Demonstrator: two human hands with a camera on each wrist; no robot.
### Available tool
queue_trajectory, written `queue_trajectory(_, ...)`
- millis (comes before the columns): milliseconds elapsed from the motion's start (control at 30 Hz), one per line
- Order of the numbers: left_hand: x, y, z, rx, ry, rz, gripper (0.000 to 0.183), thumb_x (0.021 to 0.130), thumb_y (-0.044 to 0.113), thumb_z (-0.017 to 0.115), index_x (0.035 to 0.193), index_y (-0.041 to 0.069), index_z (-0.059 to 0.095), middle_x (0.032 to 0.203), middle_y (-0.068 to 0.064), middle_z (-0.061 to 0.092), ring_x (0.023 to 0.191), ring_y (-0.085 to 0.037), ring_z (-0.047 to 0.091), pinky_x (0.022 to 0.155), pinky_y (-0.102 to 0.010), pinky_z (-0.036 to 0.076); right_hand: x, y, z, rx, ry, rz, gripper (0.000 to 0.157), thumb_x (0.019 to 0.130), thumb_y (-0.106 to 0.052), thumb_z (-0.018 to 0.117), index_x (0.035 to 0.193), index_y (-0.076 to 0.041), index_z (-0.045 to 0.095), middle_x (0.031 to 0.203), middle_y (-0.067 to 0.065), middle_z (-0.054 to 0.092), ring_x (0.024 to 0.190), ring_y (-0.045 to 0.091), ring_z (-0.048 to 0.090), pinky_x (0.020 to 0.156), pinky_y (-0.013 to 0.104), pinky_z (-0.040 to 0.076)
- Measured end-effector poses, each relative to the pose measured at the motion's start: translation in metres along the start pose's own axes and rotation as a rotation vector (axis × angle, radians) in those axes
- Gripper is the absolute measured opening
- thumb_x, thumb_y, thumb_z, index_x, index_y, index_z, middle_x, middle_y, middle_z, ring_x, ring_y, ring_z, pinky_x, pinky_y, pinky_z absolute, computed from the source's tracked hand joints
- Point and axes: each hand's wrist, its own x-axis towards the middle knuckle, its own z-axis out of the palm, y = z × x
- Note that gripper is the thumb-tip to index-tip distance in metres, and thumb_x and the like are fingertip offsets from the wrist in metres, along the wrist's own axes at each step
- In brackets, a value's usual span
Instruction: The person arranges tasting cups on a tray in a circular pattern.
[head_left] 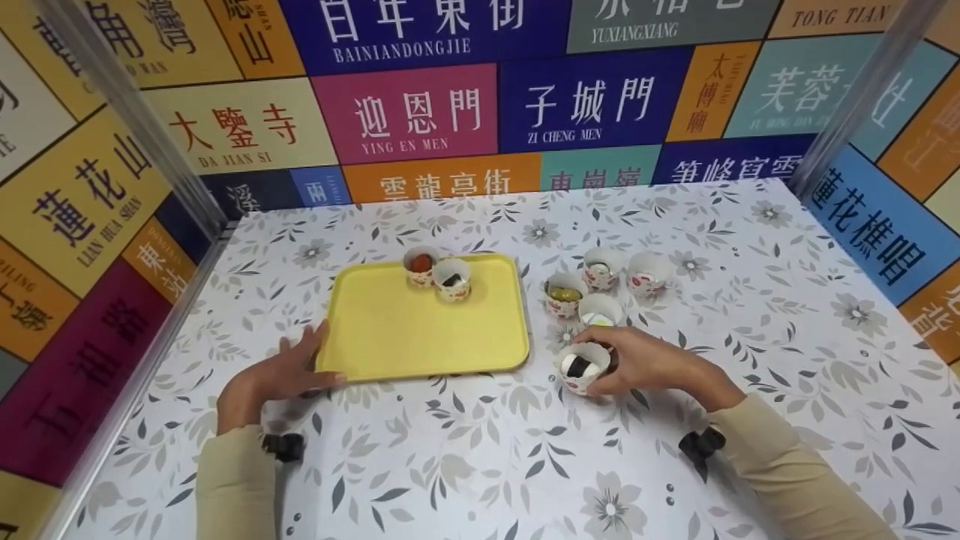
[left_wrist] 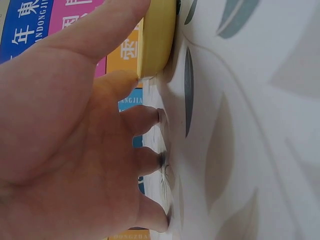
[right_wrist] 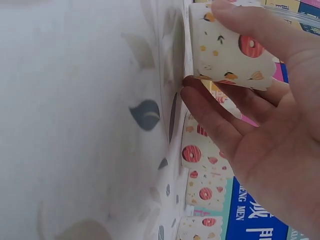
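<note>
My right hand [head_left: 649, 366] grips a paper baking cup [head_left: 571, 384] between thumb and fingers, right of the tray. Inside it is a white piece with a black strip, like a rice ball. The right wrist view shows a donut print on this cup [right_wrist: 225, 47], its base close to the tabletop. At the near left corner of a yellow tray [head_left: 420, 337], my left hand [head_left: 281, 371] spreads its thumb and fingers along the rim. Two cups stand at the tray's far side: one cup [head_left: 421, 274] with something red, another [head_left: 453, 289] with a white-and-black piece.
Several more cups stand right of the tray: a cup [head_left: 562, 304] with a yellow-green item, a cup [head_left: 600, 306] just beyond my right hand, and two cups [head_left: 599, 277] farther back. The table [head_left: 480, 465] has a floral cover; panels with printed characters [head_left: 405, 112] stand behind it.
</note>
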Motion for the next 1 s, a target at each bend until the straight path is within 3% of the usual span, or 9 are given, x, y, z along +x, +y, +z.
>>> queue_trajectory(200,-0.001,0.000,0.000,-0.031,-0.006,0.025,0.113,0.086,0.061,0.067,0.160,0.028,-0.012,0.167,-0.012,-0.023,0.148,-0.046,-0.030,0.112,-0.076,-0.014,0.004,-0.006,0.003,0.083,0.027,0.007,0.058,0.078,-0.029,0.086,0.129,-0.019,0.060,0.121,0.004,0.066,0.092,0.011,0.064,0.082,0.025,0.053)
queue_trajectory(467,-0.002,0.000,0.000,-0.067,-0.009,0.032,0.114,0.086,0.058,0.070,0.160,0.028,-0.012,0.167,-0.011,-0.024,0.147,-0.044,-0.033,0.111,-0.076,-0.016,0.013,-0.014,0.011,0.146,0.110,0.041,0.062,0.073,-0.024,0.089,0.129,-0.021,0.061,0.122,0.003,0.066,0.104,0.018,0.062,0.094,0.038,0.051)
queue_trajectory(767,-0.001,-0.001,0.000,-0.062,-0.010,0.029,0.114,0.085,0.059,0.070,0.160,0.028,-0.010,0.167,-0.011,-0.023,0.147,-0.044,-0.031,0.113,-0.074,-0.016,0.027,-0.023,0.026,0.135,0.209,0.032,0.059,0.075,-0.019,0.086,0.128,-0.015,0.060,0.123,0.006,0.066,0.110,0.021,0.062,0.097,0.040,0.050)
queue_trajectory(1000,-0.001,0.001,-0.001,-0.048,-0.010,0.008,0.113,0.085,0.062,0.069,0.160,0.030,-0.010,0.167,-0.010,-0.022,0.148,-0.044,-0.030,0.113,-0.074,-0.015,0.037,-0.033,0.032,0.260,0.260,0.079,0.062,0.075,-0.012,0.086,0.130,-0.011,0.059,0.120,0.012,0.065,0.108,0.025,0.063,0.094,0.038,0.051)
